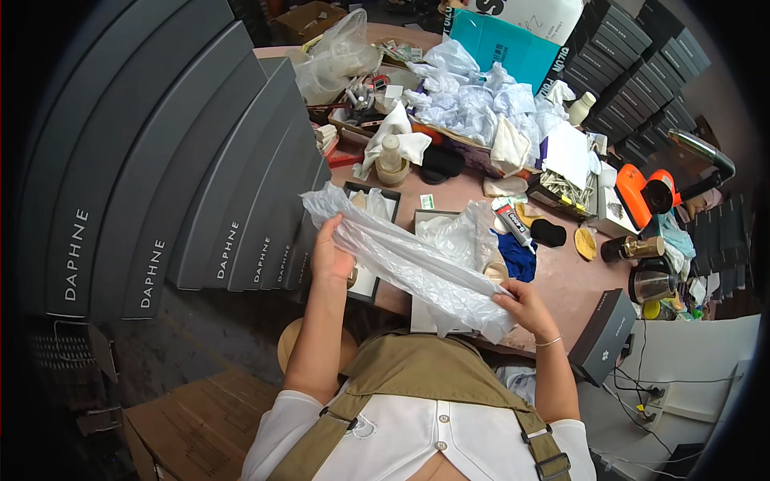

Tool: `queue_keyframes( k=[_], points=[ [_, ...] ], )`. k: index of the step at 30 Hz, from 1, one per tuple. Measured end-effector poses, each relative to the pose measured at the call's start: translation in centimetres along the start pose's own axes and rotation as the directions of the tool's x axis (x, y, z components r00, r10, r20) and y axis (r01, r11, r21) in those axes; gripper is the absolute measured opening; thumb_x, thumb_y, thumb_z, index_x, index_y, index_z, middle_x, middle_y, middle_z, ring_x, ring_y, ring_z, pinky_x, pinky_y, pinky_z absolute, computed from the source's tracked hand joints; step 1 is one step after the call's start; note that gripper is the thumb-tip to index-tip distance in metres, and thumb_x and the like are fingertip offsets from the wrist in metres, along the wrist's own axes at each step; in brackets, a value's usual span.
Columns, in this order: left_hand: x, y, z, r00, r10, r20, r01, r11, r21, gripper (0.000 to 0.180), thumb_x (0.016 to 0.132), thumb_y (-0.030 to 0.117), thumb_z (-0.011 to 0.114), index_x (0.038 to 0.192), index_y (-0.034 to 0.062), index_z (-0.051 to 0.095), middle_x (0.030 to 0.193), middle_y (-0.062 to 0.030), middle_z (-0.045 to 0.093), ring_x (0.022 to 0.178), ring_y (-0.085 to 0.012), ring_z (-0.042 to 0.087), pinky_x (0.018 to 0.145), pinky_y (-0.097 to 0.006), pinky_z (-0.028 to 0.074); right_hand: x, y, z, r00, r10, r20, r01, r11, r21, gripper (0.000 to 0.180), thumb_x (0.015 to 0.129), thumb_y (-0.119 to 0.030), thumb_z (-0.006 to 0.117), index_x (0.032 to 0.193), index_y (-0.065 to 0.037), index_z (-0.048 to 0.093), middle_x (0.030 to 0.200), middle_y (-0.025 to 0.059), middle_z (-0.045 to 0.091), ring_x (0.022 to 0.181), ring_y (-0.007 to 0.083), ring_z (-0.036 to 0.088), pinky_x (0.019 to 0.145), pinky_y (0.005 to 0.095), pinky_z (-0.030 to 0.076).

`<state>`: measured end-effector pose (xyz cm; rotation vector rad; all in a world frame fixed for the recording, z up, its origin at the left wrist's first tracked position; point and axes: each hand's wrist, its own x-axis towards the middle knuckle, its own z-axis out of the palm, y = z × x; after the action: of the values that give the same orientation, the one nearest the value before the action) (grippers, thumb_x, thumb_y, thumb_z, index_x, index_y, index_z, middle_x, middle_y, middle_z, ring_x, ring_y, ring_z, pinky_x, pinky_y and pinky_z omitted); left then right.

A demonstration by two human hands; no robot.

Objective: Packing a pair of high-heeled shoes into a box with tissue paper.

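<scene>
A thin, crinkled white wrapping sheet [413,260] is stretched slantwise between my two hands above the near side of the table. My left hand [330,255] grips its upper left end, thumb on top. Lower down on the other side, my right hand [527,311] pinches the sheet's right end between thumb and fingers. Under the sheet are an open shoe box [419,314] and a dark-rimmed box part [365,286], both partly hidden. More crumpled white wrapping [457,234] shows in the box behind the sheet. Close to my right hand lies a blue cloth [517,256].
Dark grey shoe boxes [204,176] stand stacked on the left. Toward the back is a carton heaped with crumpled white paper [481,100]. A glue tube [513,224], a black pad [549,232], a yellow sponge [585,243] and an orange device [634,196] are on the right.
</scene>
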<state>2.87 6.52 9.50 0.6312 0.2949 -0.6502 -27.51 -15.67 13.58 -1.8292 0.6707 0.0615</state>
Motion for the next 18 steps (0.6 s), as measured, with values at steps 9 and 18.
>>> queue_keyframes(
  k=[9,18],
  points=[
    [-1.3,-1.3,-6.7,0.941,0.317,-0.117,-0.248,0.884,0.396,0.023,0.084,0.006,0.065,0.104,0.002,0.056,0.099,-0.0057,0.061,0.091,-0.0156,0.058,0.081,-0.029,0.047,-0.6,3.1,-4.6,0.997,0.067,0.029,-0.063,0.99,-0.123,0.016,0.084,-0.013,0.065,0.086,0.003,0.064,0.07,-0.0008,0.058,0.065,0.0068,0.048,0.059,0.0264,0.043],
    [-3.8,-1.8,-4.1,0.93,0.363,0.053,-0.348,0.829,0.438,0.019,0.087,0.007,0.065,0.102,0.0014,0.055,0.095,-0.0029,0.061,0.086,-0.01,0.057,0.079,-0.024,0.046,4.3,-1.9,-0.8,0.922,-0.383,0.061,0.382,0.867,-0.321,0.05,0.075,-0.033,0.074,0.11,0.001,0.062,0.104,0.0174,0.065,0.101,0.0315,0.061,0.085,0.0356,0.047]
  ],
)
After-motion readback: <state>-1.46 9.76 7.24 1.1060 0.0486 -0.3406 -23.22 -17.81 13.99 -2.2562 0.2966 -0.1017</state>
